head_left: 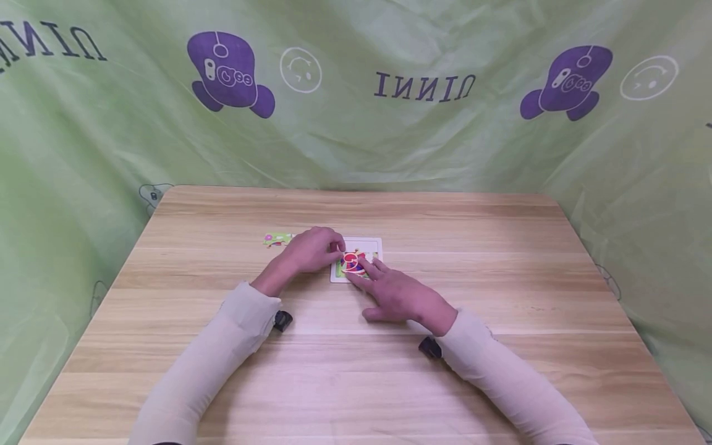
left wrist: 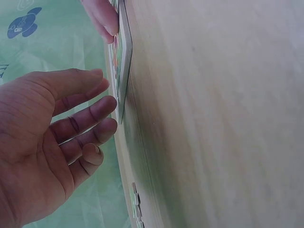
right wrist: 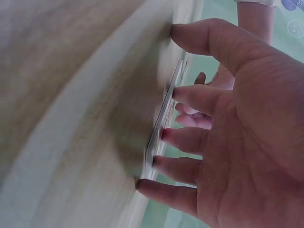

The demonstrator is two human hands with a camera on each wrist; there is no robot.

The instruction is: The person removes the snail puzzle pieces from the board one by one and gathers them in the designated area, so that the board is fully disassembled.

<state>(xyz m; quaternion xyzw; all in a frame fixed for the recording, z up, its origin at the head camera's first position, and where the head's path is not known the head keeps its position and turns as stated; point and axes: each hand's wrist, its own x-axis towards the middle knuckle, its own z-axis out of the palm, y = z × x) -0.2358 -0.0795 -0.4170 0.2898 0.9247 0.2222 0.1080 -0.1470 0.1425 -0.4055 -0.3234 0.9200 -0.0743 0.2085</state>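
Note:
A small white-bordered puzzle board (head_left: 364, 241) with a red, blue and green picture lies flat on the table; its edge shows thin in the left wrist view (left wrist: 125, 61). My left hand (head_left: 314, 248) is at the board's left side, fingers loosely bent, with nothing visible between thumb and forefinger (left wrist: 57, 128). From the right, my right hand (head_left: 403, 296) rests spread fingertips on the picture and the board's near edge. Its thumb touches the table, as the right wrist view of the hand (right wrist: 223, 123) shows. Part of the picture is hidden under the fingers.
Loose green puzzle pieces (head_left: 278, 239) lie left of the board, partly behind the left hand. The wooden table (head_left: 473, 247) reaches back to a green curtain (head_left: 356, 142) with purple prints. A dark wrist device (head_left: 282, 321) sits under the left sleeve.

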